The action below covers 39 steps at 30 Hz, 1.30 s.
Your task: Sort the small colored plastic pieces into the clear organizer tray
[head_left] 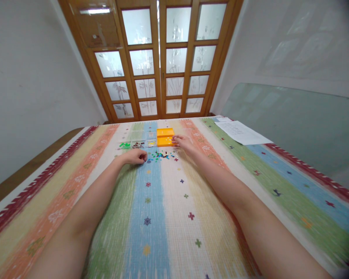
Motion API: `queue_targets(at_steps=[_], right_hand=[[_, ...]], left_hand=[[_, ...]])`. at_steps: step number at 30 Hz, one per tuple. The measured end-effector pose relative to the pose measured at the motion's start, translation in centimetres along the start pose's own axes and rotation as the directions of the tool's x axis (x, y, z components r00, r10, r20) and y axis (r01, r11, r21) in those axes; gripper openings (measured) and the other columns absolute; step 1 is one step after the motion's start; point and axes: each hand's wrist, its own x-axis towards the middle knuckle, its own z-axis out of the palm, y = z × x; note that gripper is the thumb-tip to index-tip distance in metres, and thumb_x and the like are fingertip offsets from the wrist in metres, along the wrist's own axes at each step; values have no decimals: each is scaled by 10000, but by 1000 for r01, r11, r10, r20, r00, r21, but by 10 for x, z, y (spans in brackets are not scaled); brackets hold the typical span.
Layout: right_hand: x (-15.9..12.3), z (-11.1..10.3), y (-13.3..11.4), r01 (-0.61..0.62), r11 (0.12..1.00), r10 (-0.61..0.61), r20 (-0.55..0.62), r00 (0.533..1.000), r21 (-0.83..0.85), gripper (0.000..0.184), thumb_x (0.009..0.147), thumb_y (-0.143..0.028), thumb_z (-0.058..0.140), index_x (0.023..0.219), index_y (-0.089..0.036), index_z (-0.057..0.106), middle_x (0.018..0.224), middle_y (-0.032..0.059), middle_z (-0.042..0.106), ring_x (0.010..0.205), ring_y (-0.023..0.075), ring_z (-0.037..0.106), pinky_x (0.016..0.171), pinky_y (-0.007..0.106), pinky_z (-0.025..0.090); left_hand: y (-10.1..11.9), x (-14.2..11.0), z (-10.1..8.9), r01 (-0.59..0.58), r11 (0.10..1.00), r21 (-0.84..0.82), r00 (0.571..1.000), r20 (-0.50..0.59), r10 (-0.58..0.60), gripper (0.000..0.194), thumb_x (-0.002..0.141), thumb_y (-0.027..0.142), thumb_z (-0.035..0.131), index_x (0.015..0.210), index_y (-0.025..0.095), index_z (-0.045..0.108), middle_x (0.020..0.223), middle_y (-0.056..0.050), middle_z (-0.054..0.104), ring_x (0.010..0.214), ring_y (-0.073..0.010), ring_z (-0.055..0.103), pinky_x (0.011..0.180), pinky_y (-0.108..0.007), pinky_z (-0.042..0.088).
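My left hand point(136, 156) rests on the cloth with its fingers curled together. It lies just left of a scattered pile of small coloured pieces point(163, 155), green, blue, dark and white. Whatever its fingertips hold, if anything, is too small to make out. Over the right side of an open orange box point(165, 142), my right hand point(184, 142) has thumb and fingers drawn together. A few pale pieces lie in that box near the fingertips. Left of it stands a clear compartment box point(143, 136), its sections holding green pieces point(125, 145), dark brown pieces point(138, 145) and yellow pieces point(152, 143).
A striped, patterned tablecloth point(147, 240) covers the table. Printed white sheets point(241, 132) lie toward the far right. Past the table's far edge are wooden doors with glass panes point(145, 62). A pale green glass panel point(302, 128) leans along the right wall.
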Motion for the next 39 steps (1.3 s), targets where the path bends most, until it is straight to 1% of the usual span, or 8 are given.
queue_targets(at_steps=[5,10,14,17,22,26,32,39], right_hand=[[-3,1,-1,-1,1000,0,26,1000,23,119,967,-209,564,1034,-194,661,1056,88,733,809,132,695,664,220,557],[-5,5,0,-22,1000,22,53,998,7,104,940,-218,604,1020,-207,670,945,67,726,758,129,670,632,202,536],[-11,13,5,37,999,-35,80,996,-26,91,910,-213,632,982,-193,682,856,53,714,732,126,641,658,201,528],[-16,18,8,139,983,-130,85,988,-119,76,910,-221,616,906,-195,687,824,42,708,717,131,623,666,214,518],[-19,19,10,274,908,-253,106,962,-316,122,877,-184,584,834,-200,696,838,25,715,758,144,639,703,235,506],[-17,19,13,286,884,-261,119,958,-368,141,878,-167,567,871,-199,704,883,32,737,822,156,674,764,253,512],[-14,21,18,275,861,-250,114,961,-428,143,894,-181,567,891,-187,709,929,42,754,865,168,673,801,267,500],[-16,21,16,294,847,-267,125,956,-442,156,894,-216,556,846,-195,702,889,29,741,822,165,654,766,264,484]], left_hand=[[-5,3,4,-24,999,-47,998,-54,21,178,745,243,575,849,200,713,763,-7,684,696,-171,595,648,-266,422],[-22,6,10,-57,989,-137,956,-292,15,156,798,302,602,860,190,692,789,-13,675,722,-167,596,686,-270,447],[-42,8,15,-19,960,-279,853,-506,-130,177,797,325,634,903,191,678,810,-18,694,719,-175,636,702,-286,480],[-53,10,18,5,916,-402,756,-598,-266,191,793,350,659,906,197,667,792,-20,702,690,-181,668,698,-294,499],[-60,15,20,28,848,-530,597,-671,-439,188,755,314,678,898,194,652,798,-18,696,637,-163,640,609,-260,465],[-60,22,21,-40,794,-607,507,-697,-507,156,749,262,629,888,191,618,754,4,644,585,-134,566,574,-238,434],[-60,24,23,-137,713,-687,511,-666,-544,196,757,292,650,919,185,630,802,1,632,563,-109,529,539,-227,408],[-56,24,23,-72,727,-683,537,-641,-549,374,773,344,668,1108,178,680,974,-60,727,588,-118,571,577,-252,455]])
